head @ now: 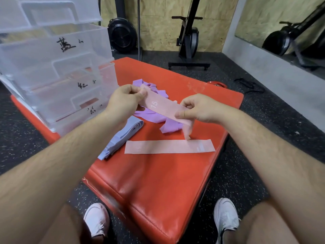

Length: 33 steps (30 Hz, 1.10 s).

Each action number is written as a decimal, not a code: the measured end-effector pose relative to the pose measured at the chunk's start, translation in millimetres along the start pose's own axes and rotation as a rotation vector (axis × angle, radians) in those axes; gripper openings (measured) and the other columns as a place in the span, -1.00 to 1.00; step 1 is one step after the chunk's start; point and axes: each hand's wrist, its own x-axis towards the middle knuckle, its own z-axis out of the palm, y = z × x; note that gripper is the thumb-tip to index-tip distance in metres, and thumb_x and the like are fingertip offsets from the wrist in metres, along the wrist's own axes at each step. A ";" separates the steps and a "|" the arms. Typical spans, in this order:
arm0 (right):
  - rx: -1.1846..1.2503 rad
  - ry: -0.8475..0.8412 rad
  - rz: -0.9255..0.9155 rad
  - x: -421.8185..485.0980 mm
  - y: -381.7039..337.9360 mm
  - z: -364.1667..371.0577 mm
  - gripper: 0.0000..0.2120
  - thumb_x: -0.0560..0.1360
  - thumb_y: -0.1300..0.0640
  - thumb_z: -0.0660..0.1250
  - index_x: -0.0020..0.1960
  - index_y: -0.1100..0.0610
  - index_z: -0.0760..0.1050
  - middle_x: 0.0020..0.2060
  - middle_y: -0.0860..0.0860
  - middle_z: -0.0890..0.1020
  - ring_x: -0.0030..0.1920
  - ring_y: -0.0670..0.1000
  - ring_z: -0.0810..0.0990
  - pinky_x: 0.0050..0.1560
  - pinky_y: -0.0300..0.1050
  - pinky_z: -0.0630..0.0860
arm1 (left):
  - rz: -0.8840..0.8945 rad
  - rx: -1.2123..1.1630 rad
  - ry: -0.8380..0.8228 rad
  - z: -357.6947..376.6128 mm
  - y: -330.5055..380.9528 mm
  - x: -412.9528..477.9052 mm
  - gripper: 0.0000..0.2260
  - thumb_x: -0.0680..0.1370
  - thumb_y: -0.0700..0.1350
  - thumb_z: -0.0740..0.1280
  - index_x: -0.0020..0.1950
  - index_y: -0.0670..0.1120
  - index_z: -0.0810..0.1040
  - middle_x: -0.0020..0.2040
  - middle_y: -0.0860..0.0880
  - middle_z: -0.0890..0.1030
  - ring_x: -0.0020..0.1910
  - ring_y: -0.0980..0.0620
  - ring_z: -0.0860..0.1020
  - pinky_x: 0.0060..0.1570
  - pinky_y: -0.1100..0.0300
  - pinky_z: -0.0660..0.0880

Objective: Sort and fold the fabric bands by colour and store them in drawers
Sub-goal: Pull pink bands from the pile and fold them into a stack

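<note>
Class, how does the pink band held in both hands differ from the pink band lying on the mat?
The held pink band is lifted, pinched by left hand and right hand; the lying pink band rests unheld on the mat. The held one slants and droops; the lying one is flat. Both are pink.

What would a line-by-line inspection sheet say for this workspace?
Surface: red padded vinyl mat on speckled black rubber floor.
Job's things: pink fabric band marked 15 held in the air; second pink band flat on the mat; purple bands heaped; blue-grey bands stacked folded; clear plastic drawer unit with handwritten labels at the mat's far left.
Clutter: small red round object at the mat's far edge, kind unclear.
Grippers: left hand and right hand each pinch one end of the held band.
Cables: black strap or cord on the floor.
Surroundings: black exercise machines, chipboard wall, mirror at right.
</note>
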 end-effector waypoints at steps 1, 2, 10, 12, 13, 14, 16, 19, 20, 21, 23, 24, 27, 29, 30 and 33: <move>-0.033 0.000 0.017 -2.2 3.4 -2.9 -0.78 0.48 0.06 0.52 -0.06 0.22 0.63 -0.36 -0.03 0.48 -0.33 -0.08 0.40 -0.24 -0.16 0.32 | -0.014 -0.002 0.013 -2.6 -3.2 1.1 -0.90 0.61 -0.16 0.35 -0.03 -0.19 0.54 -0.17 -0.12 0.59 -0.34 -0.02 0.56 -0.17 0.07 0.60; -0.059 0.000 0.036 -5.0 6.2 -6.0 -0.77 0.47 0.05 0.52 -0.05 0.22 0.64 -0.35 -0.03 0.49 -0.33 -0.07 0.42 -0.22 -0.14 0.33 | -0.026 0.003 0.022 -4.9 -6.7 1.8 -0.90 0.61 -0.17 0.35 -0.02 -0.20 0.54 -0.17 -0.13 0.59 -0.30 -0.05 0.57 -0.12 0.02 0.61; -0.299 -0.039 0.207 -29.1 33.0 -27.7 -0.83 0.44 0.00 0.55 -0.08 0.06 0.65 -0.23 -0.08 0.65 -0.23 -0.06 0.55 -0.18 -0.14 0.46 | -0.041 0.362 0.084 -29.7 -34.6 -2.3 -0.82 0.59 -0.02 0.36 -0.16 -0.05 0.50 -0.25 -0.01 0.56 -0.29 -0.01 0.52 -0.40 0.19 0.39; -0.309 -0.046 0.256 -35.4 45.2 -33.3 -0.85 0.44 0.04 0.56 -0.08 0.07 0.65 -0.20 -0.03 0.68 -0.21 -0.05 0.58 -0.16 -0.14 0.48 | -0.048 0.485 0.102 -38.9 -41.8 -1.9 -0.80 0.58 0.02 0.35 -0.11 -0.09 0.54 -0.28 -0.04 0.53 -0.36 -0.03 0.46 -0.45 0.20 0.35; -0.300 -0.050 0.278 -39.1 50.4 -35.6 -0.86 0.44 0.07 0.56 -0.08 0.08 0.65 -0.20 -0.01 0.70 -0.22 -0.05 0.60 -0.17 -0.16 0.49 | -0.048 0.531 0.093 -43.1 -44.9 -2.1 -0.79 0.58 0.02 0.36 -0.08 -0.12 0.55 -0.30 -0.05 0.52 -0.38 -0.04 0.43 -0.46 0.20 0.35; -0.287 -0.052 0.299 -42.3 55.4 -37.6 -0.88 0.45 0.09 0.56 -0.08 0.08 0.65 -0.19 -0.01 0.70 -0.22 -0.06 0.61 -0.20 -0.19 0.48 | -0.052 0.570 0.066 -46.3 -47.6 -2.9 -0.80 0.57 0.00 0.37 -0.09 -0.13 0.56 -0.31 -0.06 0.53 -0.40 -0.04 0.43 -0.45 0.21 0.35; -0.233 -0.047 0.329 -46.7 65.2 -39.3 -0.90 0.47 0.14 0.53 -0.05 0.08 0.65 -0.18 -0.02 0.71 -0.20 -0.05 0.65 -0.19 -0.20 0.53 | -0.051 0.685 -0.014 -49.9 -53.8 -6.8 -0.85 0.54 -0.05 0.43 -0.16 -0.08 0.55 -0.27 -0.06 0.59 -0.36 -0.03 0.49 -0.38 0.20 0.37; -0.122 -0.068 0.366 -49.9 79.4 -34.1 -0.89 0.51 0.21 0.48 0.02 0.09 0.63 -0.10 0.02 0.71 -0.07 0.04 0.70 0.03 0.03 0.65 | 0.037 0.891 -0.092 -47.9 -61.5 -13.5 -0.89 0.50 -0.07 0.46 -0.17 -0.06 0.58 -0.21 -0.06 0.66 -0.21 -0.08 0.60 -0.27 0.17 0.40; -0.102 -0.075 0.384 -50.9 82.4 -31.6 -0.87 0.52 0.22 0.46 0.05 0.09 0.61 -0.09 0.03 0.71 -0.07 0.03 0.71 0.02 0.02 0.65 | 0.081 0.946 -0.095 -46.0 -64.2 -15.7 -0.90 0.50 -0.08 0.45 -0.15 -0.07 0.58 -0.18 -0.05 0.66 -0.15 -0.10 0.60 -0.22 0.15 0.42; -0.090 -0.076 0.400 -52.1 84.4 -28.9 -0.85 0.52 0.22 0.46 0.07 0.09 0.58 -0.09 0.03 0.71 -0.11 0.01 0.72 -0.04 -0.02 0.64 | 0.121 0.982 -0.096 -43.7 -66.3 -18.8 -0.92 0.50 -0.11 0.45 -0.13 -0.07 0.57 -0.15 -0.05 0.65 -0.12 -0.10 0.59 -0.17 0.14 0.44; -0.071 -0.066 0.423 -53.9 86.8 -23.7 -0.79 0.52 0.22 0.47 0.10 0.09 0.52 -0.12 0.05 0.72 -0.17 -0.01 0.72 -0.10 -0.05 0.64 | 0.185 0.994 -0.109 -39.9 -71.4 -24.8 -0.88 0.49 -0.19 0.42 -0.08 -0.06 0.50 -0.17 -0.04 0.63 -0.13 -0.12 0.57 -0.17 0.11 0.44; -0.062 -0.057 0.430 -54.3 88.3 -21.4 -0.76 0.51 0.23 0.48 0.11 0.09 0.49 -0.13 0.07 0.72 -0.20 0.00 0.71 -0.08 -0.02 0.65 | 0.215 0.984 -0.129 -38.2 -73.9 -27.9 -0.85 0.49 -0.21 0.40 -0.05 -0.06 0.46 -0.20 -0.05 0.62 -0.17 -0.14 0.56 -0.20 0.09 0.44; -0.060 -0.056 0.437 -54.1 92.0 -12.9 -0.73 0.50 0.26 0.48 0.10 0.11 0.44 -0.14 0.18 0.72 -0.23 0.05 0.70 -0.09 0.02 0.65 | 0.308 1.002 -0.181 -33.4 -79.3 -32.8 -0.86 0.49 -0.24 0.33 -0.01 -0.06 0.44 -0.25 -0.09 0.58 -0.26 -0.17 0.51 -0.30 0.08 0.37; -0.080 -0.059 0.442 -53.6 93.4 -8.4 -0.75 0.51 0.28 0.47 0.08 0.14 0.44 -0.13 0.22 0.72 -0.24 0.07 0.70 -0.16 -0.01 0.64 | 0.359 1.034 -0.207 -29.5 -81.2 -33.4 -0.86 0.48 -0.30 0.32 0.00 -0.12 0.51 -0.27 0.03 0.46 -0.23 -0.09 0.44 -0.26 0.15 0.22; -0.095 -0.057 0.443 -53.2 93.6 -6.9 -0.75 0.51 0.28 0.47 0.07 0.14 0.45 -0.14 0.21 0.72 -0.25 0.06 0.70 -0.21 -0.04 0.64 | 0.363 1.054 -0.225 -27.6 -82.4 -33.3 -0.86 0.49 -0.32 0.32 0.01 -0.14 0.54 -0.26 0.05 0.42 -0.20 -0.06 0.41 -0.22 0.19 0.20; -0.129 -0.029 0.445 -50.6 96.0 -2.3 -0.74 0.49 0.26 0.49 0.05 0.11 0.43 -0.21 0.17 0.73 -0.33 0.02 0.69 -0.32 -0.10 0.61 | 0.324 1.107 -0.261 -27.1 -90.1 -31.9 -0.91 0.54 -0.25 0.28 -0.04 -0.10 0.54 -0.15 -0.04 0.43 -0.16 -0.07 0.42 -0.18 0.19 0.22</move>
